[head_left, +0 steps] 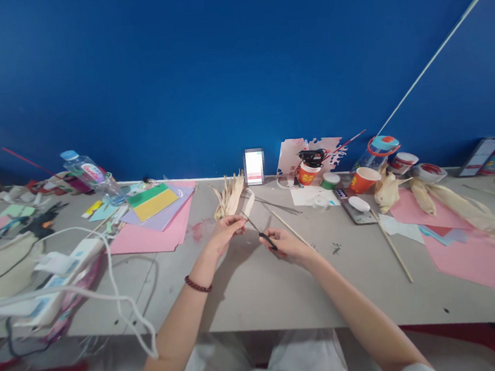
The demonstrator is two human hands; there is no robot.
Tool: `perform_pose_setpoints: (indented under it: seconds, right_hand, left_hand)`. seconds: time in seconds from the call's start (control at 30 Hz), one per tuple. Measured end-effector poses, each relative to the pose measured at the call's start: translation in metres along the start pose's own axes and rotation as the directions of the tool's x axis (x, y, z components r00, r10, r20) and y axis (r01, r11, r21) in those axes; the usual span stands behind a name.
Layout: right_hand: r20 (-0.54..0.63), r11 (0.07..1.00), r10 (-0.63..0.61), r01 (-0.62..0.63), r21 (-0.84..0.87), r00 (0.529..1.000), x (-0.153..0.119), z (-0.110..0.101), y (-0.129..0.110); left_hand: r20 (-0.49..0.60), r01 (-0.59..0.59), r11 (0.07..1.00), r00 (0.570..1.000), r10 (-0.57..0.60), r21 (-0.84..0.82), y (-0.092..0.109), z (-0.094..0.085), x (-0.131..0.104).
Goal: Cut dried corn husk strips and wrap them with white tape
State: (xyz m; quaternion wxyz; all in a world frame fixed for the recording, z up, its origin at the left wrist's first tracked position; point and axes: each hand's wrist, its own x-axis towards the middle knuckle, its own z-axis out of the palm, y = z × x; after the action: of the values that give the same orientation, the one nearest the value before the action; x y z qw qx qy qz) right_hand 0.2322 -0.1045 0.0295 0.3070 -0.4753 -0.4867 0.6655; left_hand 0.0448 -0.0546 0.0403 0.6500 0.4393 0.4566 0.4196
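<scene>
My right hand (285,244) grips a pair of black-handled scissors (268,241), its thin blades pointing up and left toward the other hand. Fingers pinched together, my left hand (228,233) holds what looks like a strip of dried corn husk (249,202) close to the scissor tips. Directly behind that hand, a bundle of dried corn husks (230,194) fans upward, its lower end partly covered by the fingers. Whether the blades touch the husk, I cannot tell.
Left are pink paper (148,237), coloured sheets, a power strip (71,276) with white cables, and a bottle (90,171). Thin wires (275,204) and a stick (292,228) lie close by. To the right are paper cups (365,180), a phone (356,208) and more husks (457,207).
</scene>
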Motion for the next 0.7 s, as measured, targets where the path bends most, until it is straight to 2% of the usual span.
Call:
perform_pose_setpoints:
  seconds: [0.33,0.7]
  right_hand:
    - [-0.013,1.0,-0.002,0.002,0.015,1.0,0.006,0.0,0.012]
    - [0.02,0.991,0.022,-0.024,0.13,1.0,0.013,0.002,0.02]
  left_hand:
    - [-0.012,-0.026,0.997,1.0,0.026,0.069,-0.004,0.0,0.003]
    - [-0.008,-0.034,0.997,0.999,0.035,0.073,-0.005,0.001,0.004]
